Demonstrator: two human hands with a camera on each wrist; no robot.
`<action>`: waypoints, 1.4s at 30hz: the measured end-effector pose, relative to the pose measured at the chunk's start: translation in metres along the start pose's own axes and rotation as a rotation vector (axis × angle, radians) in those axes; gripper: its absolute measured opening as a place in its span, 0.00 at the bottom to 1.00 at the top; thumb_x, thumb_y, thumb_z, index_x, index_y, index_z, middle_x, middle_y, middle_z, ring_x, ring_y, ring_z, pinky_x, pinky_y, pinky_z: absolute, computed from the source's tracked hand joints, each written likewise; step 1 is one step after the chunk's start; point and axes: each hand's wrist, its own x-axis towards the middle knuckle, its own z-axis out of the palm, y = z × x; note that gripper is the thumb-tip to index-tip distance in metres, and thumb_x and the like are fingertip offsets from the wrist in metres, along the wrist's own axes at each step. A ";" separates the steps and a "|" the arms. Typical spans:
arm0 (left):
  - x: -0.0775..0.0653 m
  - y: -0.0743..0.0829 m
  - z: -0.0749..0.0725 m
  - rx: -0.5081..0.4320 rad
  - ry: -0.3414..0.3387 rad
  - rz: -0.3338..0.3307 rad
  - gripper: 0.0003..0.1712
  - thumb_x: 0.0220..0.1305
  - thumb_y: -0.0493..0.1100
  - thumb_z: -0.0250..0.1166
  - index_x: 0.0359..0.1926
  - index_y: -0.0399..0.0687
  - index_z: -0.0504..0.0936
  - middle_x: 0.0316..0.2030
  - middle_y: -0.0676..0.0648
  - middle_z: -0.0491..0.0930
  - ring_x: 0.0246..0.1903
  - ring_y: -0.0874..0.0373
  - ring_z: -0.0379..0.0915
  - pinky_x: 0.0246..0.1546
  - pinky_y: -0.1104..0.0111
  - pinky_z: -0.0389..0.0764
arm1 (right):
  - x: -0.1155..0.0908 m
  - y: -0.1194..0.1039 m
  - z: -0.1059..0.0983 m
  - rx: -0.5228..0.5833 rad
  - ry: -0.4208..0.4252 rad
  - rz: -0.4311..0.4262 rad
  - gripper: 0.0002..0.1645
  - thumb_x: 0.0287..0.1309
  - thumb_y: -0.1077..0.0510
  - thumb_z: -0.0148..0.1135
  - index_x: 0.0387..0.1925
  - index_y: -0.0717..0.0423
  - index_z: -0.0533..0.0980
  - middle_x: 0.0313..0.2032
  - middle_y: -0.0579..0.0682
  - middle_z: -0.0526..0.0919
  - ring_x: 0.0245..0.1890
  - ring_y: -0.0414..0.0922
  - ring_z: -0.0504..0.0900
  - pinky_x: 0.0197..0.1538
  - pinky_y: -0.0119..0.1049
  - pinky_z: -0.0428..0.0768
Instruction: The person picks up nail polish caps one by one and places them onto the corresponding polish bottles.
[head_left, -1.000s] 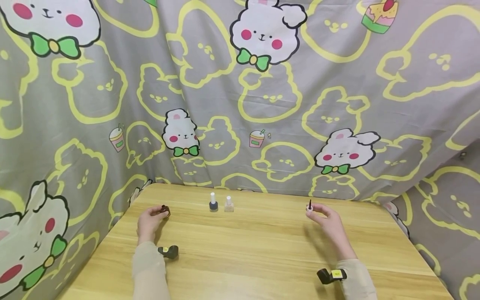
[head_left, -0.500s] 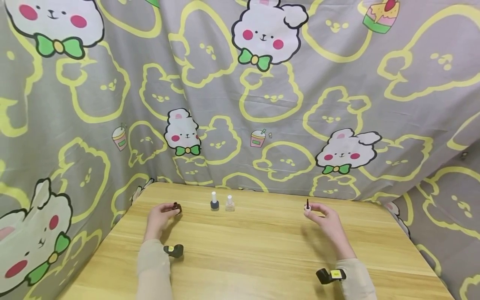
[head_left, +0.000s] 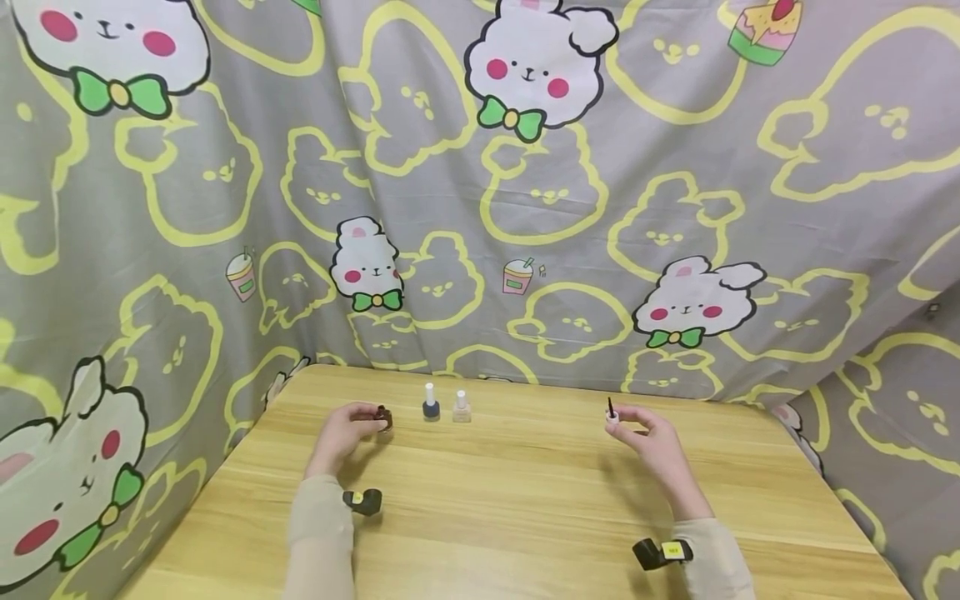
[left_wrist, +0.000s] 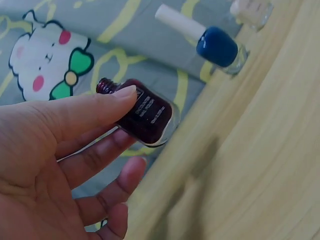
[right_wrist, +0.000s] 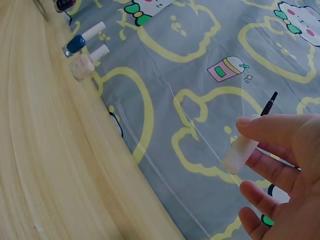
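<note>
In the head view my left hand (head_left: 347, 429) pinches a dark red nail polish bottle (head_left: 385, 419) between thumb and fingers. The left wrist view shows the bottle's bare threaded neck (left_wrist: 106, 86) and printed label (left_wrist: 149, 111). Whether its base touches the table cannot be told. Far to the right, my right hand (head_left: 658, 442) pinches a white nail polish cap (right_wrist: 242, 150), its dark brush (right_wrist: 270, 104) pointing up. A dark blue nail polish bottle (head_left: 431, 408) and a pale pink one (head_left: 461, 408) stand capped just right of the left hand's bottle.
The wooden table (head_left: 495, 500) reaches back to a grey patterned curtain (head_left: 555, 333), which also hangs at both sides. Black wrist cameras (head_left: 363, 502) are strapped over both sleeves.
My left hand has moved right with the dark red bottle, closer to the two standing bottles. The right hand with the cap has shifted slightly left, and its brush now tilts a little left.
</note>
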 end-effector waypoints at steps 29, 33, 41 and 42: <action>-0.009 0.064 0.054 0.101 -0.175 0.153 0.16 0.53 0.39 0.73 0.44 0.41 0.84 0.42 0.43 0.85 0.37 0.55 0.80 0.43 0.64 0.78 | -0.006 -0.022 0.008 0.024 0.004 -0.068 0.20 0.56 0.54 0.70 0.47 0.59 0.77 0.46 0.53 0.82 0.44 0.26 0.73 0.56 0.42 0.71; -0.011 0.068 0.063 0.093 -0.198 0.189 0.15 0.53 0.39 0.73 0.43 0.41 0.84 0.40 0.44 0.85 0.37 0.56 0.79 0.42 0.66 0.78 | -0.007 -0.025 0.010 0.027 0.003 -0.095 0.19 0.56 0.54 0.70 0.46 0.59 0.77 0.46 0.54 0.83 0.44 0.26 0.73 0.56 0.44 0.71; -0.014 0.075 0.083 0.083 -0.227 0.209 0.15 0.53 0.40 0.73 0.43 0.44 0.85 0.40 0.47 0.86 0.38 0.56 0.81 0.44 0.63 0.78 | -0.008 -0.024 0.014 0.008 0.007 -0.137 0.17 0.55 0.55 0.71 0.44 0.57 0.79 0.45 0.53 0.84 0.45 0.28 0.73 0.54 0.42 0.72; -0.014 0.076 0.087 0.080 -0.235 0.214 0.15 0.53 0.40 0.74 0.43 0.44 0.85 0.40 0.46 0.86 0.37 0.56 0.81 0.44 0.63 0.78 | -0.008 -0.024 0.014 0.008 0.007 -0.139 0.17 0.55 0.55 0.71 0.44 0.57 0.79 0.45 0.53 0.84 0.45 0.28 0.73 0.54 0.42 0.72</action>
